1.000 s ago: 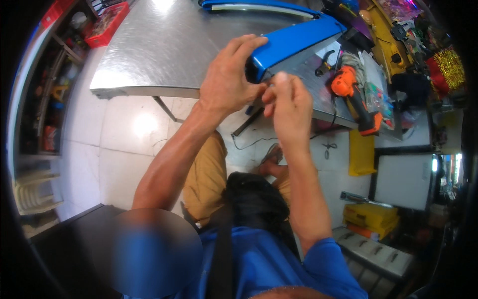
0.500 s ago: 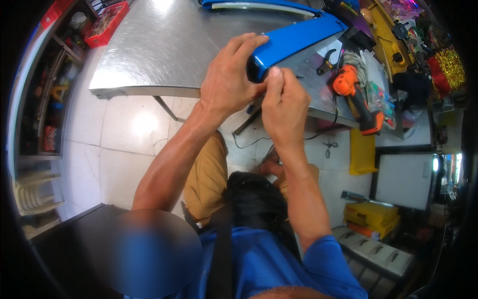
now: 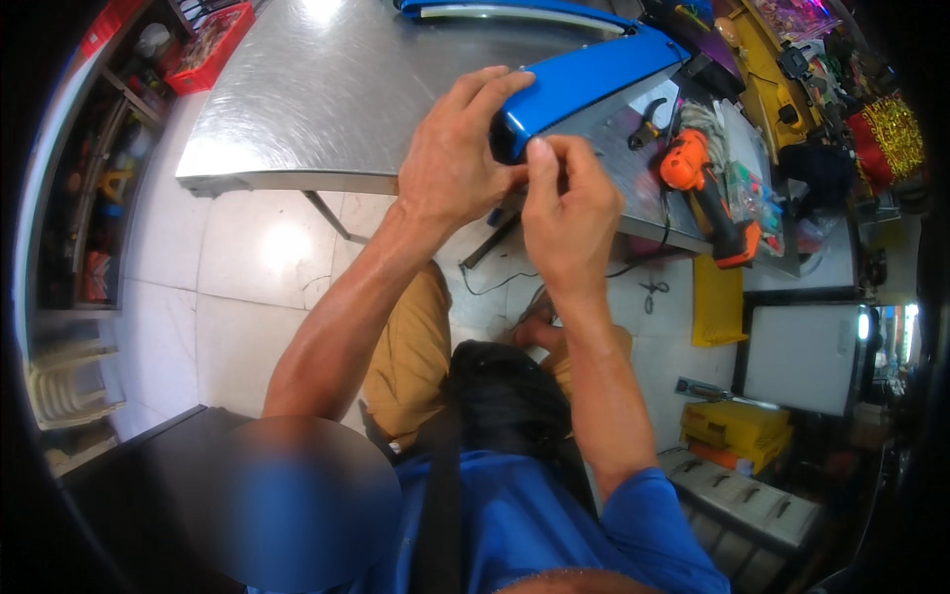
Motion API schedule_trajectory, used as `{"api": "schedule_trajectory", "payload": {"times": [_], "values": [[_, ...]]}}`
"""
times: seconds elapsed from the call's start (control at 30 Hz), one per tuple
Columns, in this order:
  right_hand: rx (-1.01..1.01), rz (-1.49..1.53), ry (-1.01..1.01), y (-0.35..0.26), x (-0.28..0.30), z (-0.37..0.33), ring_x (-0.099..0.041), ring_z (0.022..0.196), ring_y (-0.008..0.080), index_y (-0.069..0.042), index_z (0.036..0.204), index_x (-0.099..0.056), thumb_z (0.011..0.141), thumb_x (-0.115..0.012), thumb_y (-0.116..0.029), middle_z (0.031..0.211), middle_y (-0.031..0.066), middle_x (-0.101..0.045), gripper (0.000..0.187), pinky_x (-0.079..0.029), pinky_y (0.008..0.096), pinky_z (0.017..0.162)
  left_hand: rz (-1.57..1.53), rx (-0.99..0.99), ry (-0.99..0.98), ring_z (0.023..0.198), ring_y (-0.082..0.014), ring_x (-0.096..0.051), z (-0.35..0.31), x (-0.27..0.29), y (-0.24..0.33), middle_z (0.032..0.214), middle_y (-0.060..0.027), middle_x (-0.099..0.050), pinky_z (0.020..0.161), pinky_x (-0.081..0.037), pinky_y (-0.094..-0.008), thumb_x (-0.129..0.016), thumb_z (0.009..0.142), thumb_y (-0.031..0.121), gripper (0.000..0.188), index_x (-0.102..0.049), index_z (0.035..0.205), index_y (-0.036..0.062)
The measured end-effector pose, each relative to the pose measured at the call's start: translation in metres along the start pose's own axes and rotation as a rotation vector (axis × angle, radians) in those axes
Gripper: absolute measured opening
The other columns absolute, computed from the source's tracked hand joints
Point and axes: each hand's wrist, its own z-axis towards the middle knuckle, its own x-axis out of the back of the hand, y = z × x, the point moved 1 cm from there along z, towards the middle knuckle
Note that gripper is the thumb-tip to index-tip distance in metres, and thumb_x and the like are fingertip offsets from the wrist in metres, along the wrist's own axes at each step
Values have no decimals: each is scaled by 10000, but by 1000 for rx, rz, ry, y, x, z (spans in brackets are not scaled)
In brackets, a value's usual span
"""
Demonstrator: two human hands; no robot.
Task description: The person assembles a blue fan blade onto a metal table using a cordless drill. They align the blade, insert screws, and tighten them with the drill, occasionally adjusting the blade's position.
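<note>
As fingers of my left hand (image 3: 450, 158) are clamping the blue casing (image 3: 594, 79) by the table's (image 3: 297, 109) near edge, my right hand (image 3: 574, 208) is holding curled fingers alongside, grip I can't tell; an orange tool (image 3: 685, 161) is lying near the right corner.

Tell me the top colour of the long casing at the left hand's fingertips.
Blue; the casing shows best in the head view.

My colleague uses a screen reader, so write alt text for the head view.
A person's left hand touches the near end of a blue casing on a metal table, right hand close beside it; an orange-and-black power tool lies rightward.
</note>
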Motion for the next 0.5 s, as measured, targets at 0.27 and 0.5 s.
{"api": "schedule_trajectory", "payload": {"times": [0.27, 0.5], "values": [[-86, 75, 14, -9, 9, -4, -659, 607, 217, -1, 960, -656, 965, -703, -116, 767, 109, -692, 124, -503, 327, 573, 33, -13, 11, 1230, -345, -626, -2, 0, -1, 1400, -137, -582, 1011, -562, -443, -929, 681, 178, 778, -591, 1380, 123], [91, 13, 85, 2, 2, 0, -655, 608, 205, 4, 964, -657, 963, -695, -76, 782, 112, -690, 89, -512, 329, 577, 4, 17, 7, 1228, -330, -630, 0, 0, 4, 1394, -126, -588, 1005, -566, -432, -951, 659, 202, 798, -600, 1371, 122]]}}
